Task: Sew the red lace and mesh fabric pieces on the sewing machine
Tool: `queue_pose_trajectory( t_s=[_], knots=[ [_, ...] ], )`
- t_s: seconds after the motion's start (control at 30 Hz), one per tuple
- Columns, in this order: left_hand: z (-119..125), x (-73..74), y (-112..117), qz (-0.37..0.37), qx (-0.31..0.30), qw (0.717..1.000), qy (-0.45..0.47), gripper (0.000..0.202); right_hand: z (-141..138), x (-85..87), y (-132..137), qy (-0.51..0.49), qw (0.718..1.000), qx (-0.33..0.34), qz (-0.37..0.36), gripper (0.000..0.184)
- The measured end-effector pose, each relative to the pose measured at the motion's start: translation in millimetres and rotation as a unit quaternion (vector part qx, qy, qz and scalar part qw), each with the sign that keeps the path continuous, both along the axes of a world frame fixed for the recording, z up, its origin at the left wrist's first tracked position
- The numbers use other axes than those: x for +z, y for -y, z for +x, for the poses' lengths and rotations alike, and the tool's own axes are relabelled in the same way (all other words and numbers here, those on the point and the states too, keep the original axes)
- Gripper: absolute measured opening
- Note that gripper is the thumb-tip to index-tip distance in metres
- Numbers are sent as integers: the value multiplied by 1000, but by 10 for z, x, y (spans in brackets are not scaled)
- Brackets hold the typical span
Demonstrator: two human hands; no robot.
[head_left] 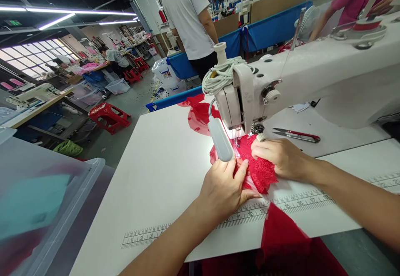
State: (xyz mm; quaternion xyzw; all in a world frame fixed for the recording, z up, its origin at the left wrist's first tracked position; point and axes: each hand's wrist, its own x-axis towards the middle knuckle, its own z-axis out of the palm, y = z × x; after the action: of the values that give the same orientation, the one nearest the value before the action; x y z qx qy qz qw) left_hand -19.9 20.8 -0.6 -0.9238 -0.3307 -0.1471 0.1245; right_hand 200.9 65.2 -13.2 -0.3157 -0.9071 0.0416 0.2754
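Red lace fabric (264,172) lies bunched under the needle of a white sewing machine (300,72). My left hand (223,184) rests on the fabric's near left side, fingers spread and pressing it to the table. At the right edge of the lace, my right hand (281,157) is closed with fingertips pinching the cloth beside the presser foot (237,142). A grey lamp (221,138) on a bent neck hangs just above my left fingers and hides part of the cloth. Sheer red fabric (200,118) lies behind the needle.
Thread snips (296,135) lie right of the needle. A printed ruler (250,215) runs along the table's front, with red cloth (281,238) hanging over the edge. A clear plastic bin (78,184) stands left. Beyond are a red stool (109,117) and a standing person (190,18).
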Motion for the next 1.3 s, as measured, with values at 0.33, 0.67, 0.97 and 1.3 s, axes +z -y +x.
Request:
queue_pose_trajectory(
  t_s=[0.33, 0.67, 0.97, 1.3],
  knots=[
    [17, -11, 11, -2, 17, 1000, -4, 89, -3, 24, 3, 3, 1000, -14, 4, 22],
    [13, -52, -19, 7, 31, 999, -5, 86, -24, 50, -1, 10, 999, -34, -11, 23],
    [17, -15, -4, 20, 63, 997, -25, 75, 6, 55, -21, 16, 997, -24, -73, 27],
    [46, 10, -79, 69, -59, 995, 40, 26, 45, 46, -15, 8, 1000, -22, 15, 38]
  ],
)
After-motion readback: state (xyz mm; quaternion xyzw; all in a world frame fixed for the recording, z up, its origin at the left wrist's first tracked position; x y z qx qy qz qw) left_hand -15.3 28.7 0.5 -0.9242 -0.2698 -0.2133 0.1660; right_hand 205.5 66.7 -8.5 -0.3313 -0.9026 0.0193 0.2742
